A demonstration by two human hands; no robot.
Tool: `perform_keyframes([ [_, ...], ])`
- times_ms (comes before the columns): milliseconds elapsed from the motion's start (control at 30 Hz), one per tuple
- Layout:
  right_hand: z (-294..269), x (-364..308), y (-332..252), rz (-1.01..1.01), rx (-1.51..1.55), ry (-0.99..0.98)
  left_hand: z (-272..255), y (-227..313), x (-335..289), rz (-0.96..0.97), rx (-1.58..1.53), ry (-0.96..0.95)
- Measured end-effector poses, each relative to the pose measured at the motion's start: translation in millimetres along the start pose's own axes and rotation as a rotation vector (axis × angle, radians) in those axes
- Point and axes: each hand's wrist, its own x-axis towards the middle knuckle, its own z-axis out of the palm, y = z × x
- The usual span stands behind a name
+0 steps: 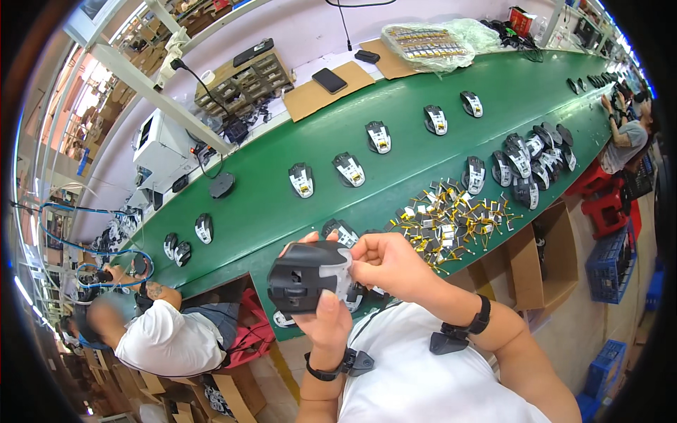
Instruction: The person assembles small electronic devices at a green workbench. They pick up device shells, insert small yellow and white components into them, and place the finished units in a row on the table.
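My left hand (328, 323) is wrapped round a black and grey computer mouse (300, 276), held above the near edge of the green conveyor belt (257, 201). At the mouse's grey right end, my right hand (395, 262) has thumb and fingertips pinched together; what is between them is too small to make out. Behind and under my hands sit more partly assembled mice (341, 231), partly hidden. To the right, beyond my right hand, lies a loose pile of small batteries with yellow wires (446, 227).
Several opened mice (348, 169) stand spaced along the belt, and a cluster of mice (518, 155) sits right of the batteries. A phone (329, 80) lies on cardboard at the back. A co-worker in a white shirt (169, 340) sits left. A cardboard box (546, 261) stands right, below the belt.
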Motion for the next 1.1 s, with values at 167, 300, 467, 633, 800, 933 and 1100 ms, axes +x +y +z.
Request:
perform_keyframes([
  [167, -5.7, -1.6, 1.5, 0.067, -0.009, -0.126, -11.8, 6.8, 17.1, -0.168, -0.220, 0.128],
  [300, -24.8, -14.0, -3.3, -0.062, 0.020, -0.018, -20.0, 10.3, 21.7, -0.261, -0.347, 0.189],
  [467, -3.7, -1.7, -3.9, -0.344, 0.167, 0.209, -21.3, 3.3, 20.5, -0.416, -0.456, 0.178],
  [633, 17.7, 8.5, -2.7, -0.385, 0.109, 0.158, -28.8, 2.0, 32.5, -0.600, -0.529, 0.188],
  [800, 19.4, 12.8, -0.7, -0.755, -0.774, 0.193, -35.2, 2.0, 38.4, -0.656, -0.568, 0.170],
  [933, 24.3, 11.3, 0.5, -0.822, -0.939, 0.240, -32.6, -4.4, 36.0, -0.704, -0.580, 0.196],
  [1100, 26.0, 11.6, 0.1, -0.688, -0.690, 0.315, -35.1, -8.3, 37.2, -0.676, -0.612, 0.218],
])
